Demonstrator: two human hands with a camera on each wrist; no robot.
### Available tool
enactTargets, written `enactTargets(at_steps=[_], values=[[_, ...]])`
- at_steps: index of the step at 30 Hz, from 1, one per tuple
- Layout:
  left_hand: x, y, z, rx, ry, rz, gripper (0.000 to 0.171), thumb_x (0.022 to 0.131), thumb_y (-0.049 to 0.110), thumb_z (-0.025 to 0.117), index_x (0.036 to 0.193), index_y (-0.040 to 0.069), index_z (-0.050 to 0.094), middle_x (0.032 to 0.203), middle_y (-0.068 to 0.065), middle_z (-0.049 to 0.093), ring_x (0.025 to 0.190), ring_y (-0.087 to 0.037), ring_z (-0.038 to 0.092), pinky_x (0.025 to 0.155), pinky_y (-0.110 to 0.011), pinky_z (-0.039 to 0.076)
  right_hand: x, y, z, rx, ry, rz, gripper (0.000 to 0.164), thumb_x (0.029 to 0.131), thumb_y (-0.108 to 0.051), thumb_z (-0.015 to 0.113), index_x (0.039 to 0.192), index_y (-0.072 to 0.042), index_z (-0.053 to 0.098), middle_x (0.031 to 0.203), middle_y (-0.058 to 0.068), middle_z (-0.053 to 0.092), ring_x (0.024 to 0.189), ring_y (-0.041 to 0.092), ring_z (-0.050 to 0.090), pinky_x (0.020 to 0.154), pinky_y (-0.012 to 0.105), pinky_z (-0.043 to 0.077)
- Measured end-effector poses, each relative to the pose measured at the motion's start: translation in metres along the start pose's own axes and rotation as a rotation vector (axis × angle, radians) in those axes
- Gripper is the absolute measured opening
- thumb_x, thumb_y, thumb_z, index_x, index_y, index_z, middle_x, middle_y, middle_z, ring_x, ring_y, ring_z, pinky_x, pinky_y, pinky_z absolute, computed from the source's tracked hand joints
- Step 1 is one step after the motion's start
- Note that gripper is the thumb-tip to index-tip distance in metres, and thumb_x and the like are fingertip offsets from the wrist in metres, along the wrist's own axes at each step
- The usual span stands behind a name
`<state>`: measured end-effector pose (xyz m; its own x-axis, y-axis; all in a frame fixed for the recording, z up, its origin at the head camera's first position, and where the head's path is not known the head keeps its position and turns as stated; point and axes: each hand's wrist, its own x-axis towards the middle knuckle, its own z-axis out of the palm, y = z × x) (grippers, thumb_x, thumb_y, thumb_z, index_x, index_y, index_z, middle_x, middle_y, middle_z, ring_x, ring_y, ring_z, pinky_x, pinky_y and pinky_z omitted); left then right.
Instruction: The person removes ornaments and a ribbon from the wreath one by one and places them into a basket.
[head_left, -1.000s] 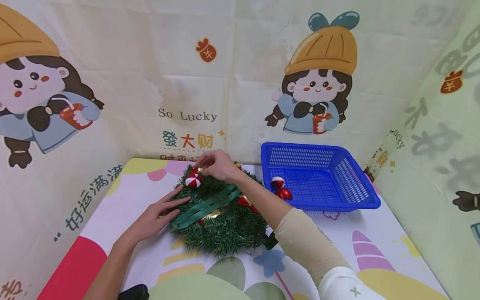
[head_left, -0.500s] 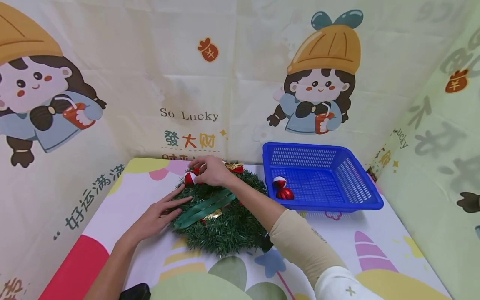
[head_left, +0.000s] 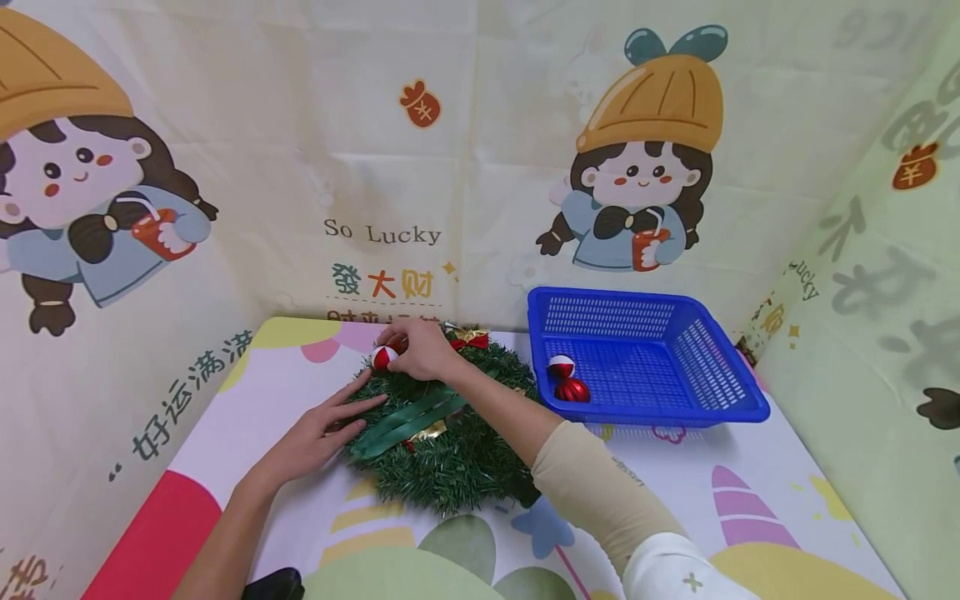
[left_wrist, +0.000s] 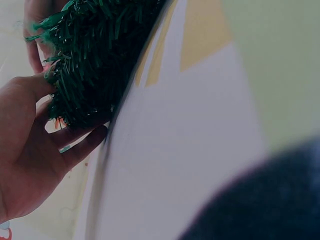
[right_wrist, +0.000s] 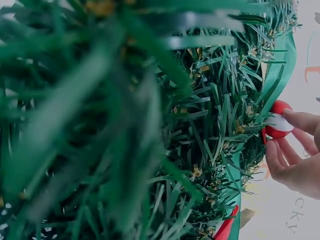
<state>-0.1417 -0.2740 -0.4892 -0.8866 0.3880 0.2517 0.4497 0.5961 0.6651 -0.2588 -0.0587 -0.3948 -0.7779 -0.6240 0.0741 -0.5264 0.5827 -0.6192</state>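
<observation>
A green tinsel wreath (head_left: 457, 467) lies on the table, with a green ribbon (head_left: 408, 423) across it and a red-and-gold bow (head_left: 469, 338) at its far side. At the wreath's far left, my right hand (head_left: 423, 348) pinches a red-and-white ball (head_left: 384, 357) between thumb and fingers. The right wrist view shows this ball (right_wrist: 279, 120) against the ribbon and tinsel. My left hand (head_left: 318, 433) rests on the wreath's left edge, fingers fairly straight and spread. In the left wrist view, the left hand's fingers (left_wrist: 82, 147) touch the outer tinsel. My right forearm hides part of the wreath.
Right of the wreath stands a blue plastic basket (head_left: 750, 408). Inside, a red-and-white ball (head_left: 561, 366) and a shiny red ball (head_left: 572, 390) lie at its left end. A printed cloth wall (head_left: 487, 208) rises behind the table. Something black (head_left: 273, 585) shows at the bottom edge.
My right hand has come down and left from above the wreath onto the red-and-white ball, which now shows a different side. The left hand has stayed on the wreath's edge.
</observation>
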Motion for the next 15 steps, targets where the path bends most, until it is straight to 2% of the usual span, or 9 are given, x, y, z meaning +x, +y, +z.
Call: enactTargets(at_steps=[7,15], values=[[0.000,0.000,0.001,-0.008,0.000,-0.013,0.044,0.108,0.022,0.059,0.151,0.029,0.058,0.174,-0.004,0.023,0.158,-0.037,0.026,0.109,-0.004,0.023,-0.005,0.003,-0.006,0.096,0.023,0.032,0.031,0.093,-0.012,0.080,0.122,-0.017,0.075,0.121,0.004,0.073,0.107,0.018,0.072,0.083,0.027,0.057],[0.000,0.001,0.000,0.010,0.003,-0.018,0.044,0.108,0.022,0.059,0.151,0.029,0.058,0.175,-0.005,0.022,0.158,-0.037,0.025,0.109,-0.004,0.022,-0.013,0.005,-0.015,0.222,0.069,0.046,0.033,0.092,-0.012,0.081,0.124,-0.019,0.075,0.122,0.000,0.074,0.110,0.018,0.070,0.085,0.030,0.057]])
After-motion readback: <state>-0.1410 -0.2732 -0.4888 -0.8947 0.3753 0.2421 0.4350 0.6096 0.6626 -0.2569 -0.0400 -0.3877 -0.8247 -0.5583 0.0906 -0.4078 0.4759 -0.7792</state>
